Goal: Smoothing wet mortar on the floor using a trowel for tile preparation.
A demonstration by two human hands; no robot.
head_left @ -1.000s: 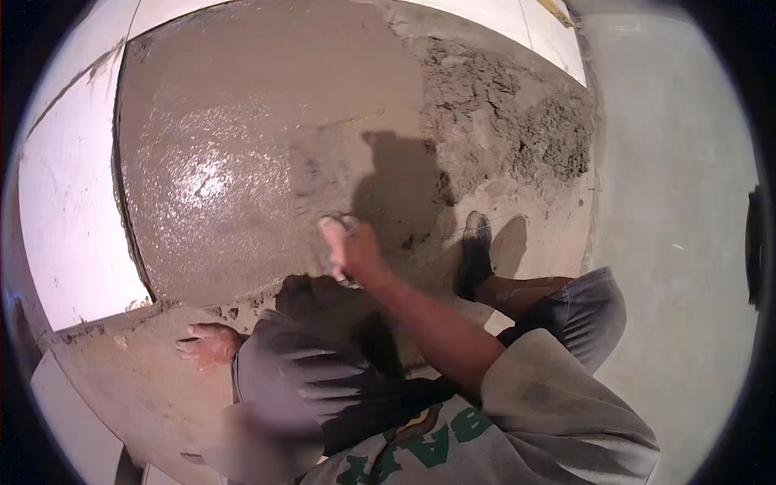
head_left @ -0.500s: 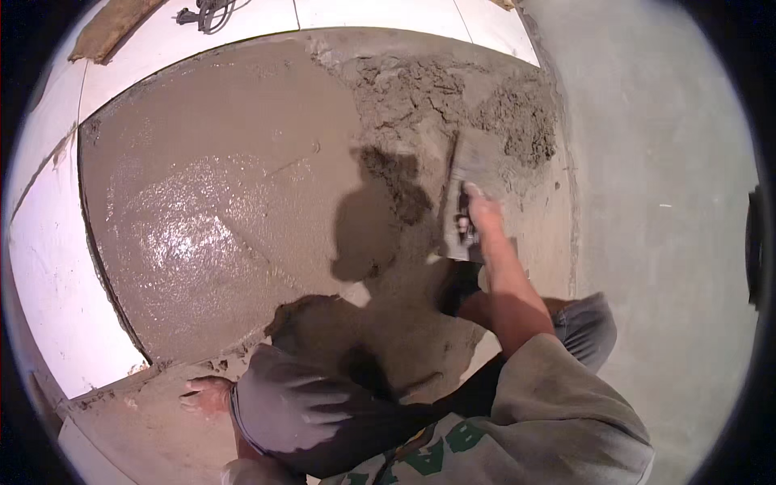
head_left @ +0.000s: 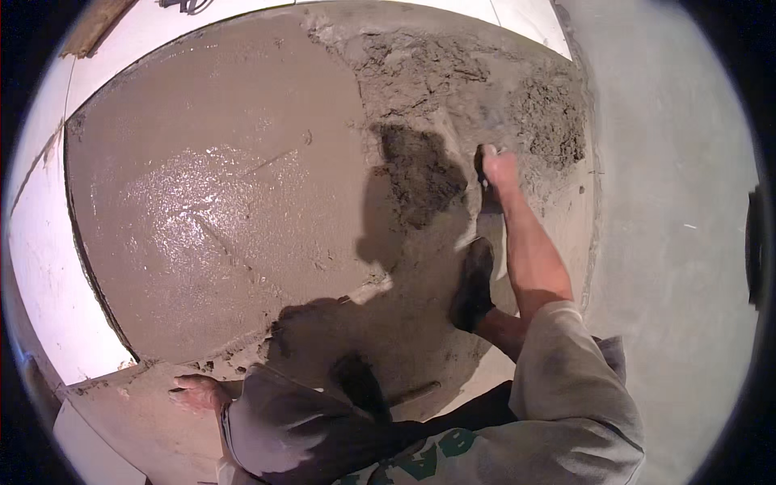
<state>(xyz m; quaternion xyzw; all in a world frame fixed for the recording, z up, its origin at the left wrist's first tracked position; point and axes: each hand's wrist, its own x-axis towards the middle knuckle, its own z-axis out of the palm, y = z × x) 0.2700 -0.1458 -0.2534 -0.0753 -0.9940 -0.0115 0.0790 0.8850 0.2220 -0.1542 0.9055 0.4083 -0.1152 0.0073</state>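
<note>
My right hand (head_left: 501, 170) grips the dark handle of a flat finishing trowel (head_left: 482, 164), its blade blurred and hard to tell from the grey mortar beneath. Around and beyond it lies rough, lumpy mortar (head_left: 424, 69), with a darker crumbly patch (head_left: 550, 121) to the right. To the left spreads a broad, smooth, wet mortar surface (head_left: 202, 105) that shines under the light. My left hand (head_left: 200, 394) is low at the left beside my knee, near the floor, empty, with its fingers stretched out and apart.
White tiles (head_left: 61, 291) border the mortar on the left and along the far side. A wooden board (head_left: 97, 28) and a dark cable (head_left: 186, 6) lie on the far tiles. A grey-green surface (head_left: 671, 202) runs along the right. My dark-shod foot (head_left: 474, 284) stands close to the trowel.
My right hand has pushed the trowel farther away over the rough mortar, and my right arm is straighter. The whole view has shifted slightly. My left hand stays beside my knee.
</note>
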